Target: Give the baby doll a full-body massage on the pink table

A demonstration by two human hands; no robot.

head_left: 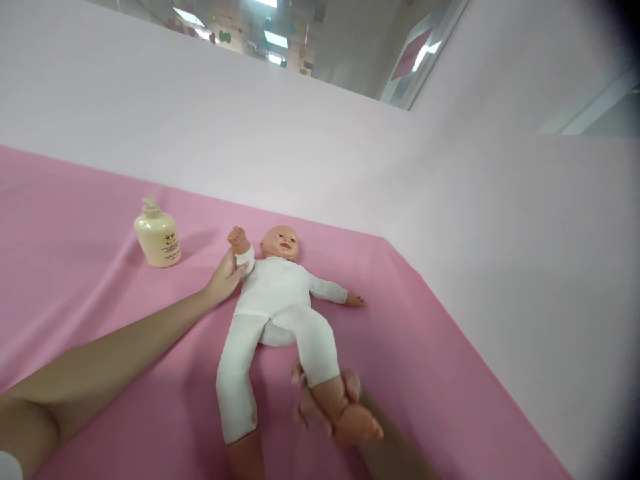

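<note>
Looking down through the head camera, I see a baby doll [280,300] in a white one-piece suit lying on its back on a pink sheet [75,280], head toward the far wall, arms spread. My left hand [224,279] reaches out along the sheet and its fingers close around the doll's raised arm at the white cuff, just under the small fist. My right hand [320,400] lies under the doll's bare lower leg near the bottom of the view, curled around the ankle and foot; it is blurred, so I cannot make out each finger, but it is grasping that leg. The doll's other leg lies straight on the sheet. Off to the left of the doll's head, near my left hand but not touching it, stands a cream pump bottle [157,235]. Its label carries a small dark cartoon mark and a few lines of print, too small for me to read. The sheet is smooth with soft folds and runs up against a pale pink partition wall [250,133]; above its top edge, ceiling lights [276,40] and coloured hanging shapes show in the room beyond.
</note>
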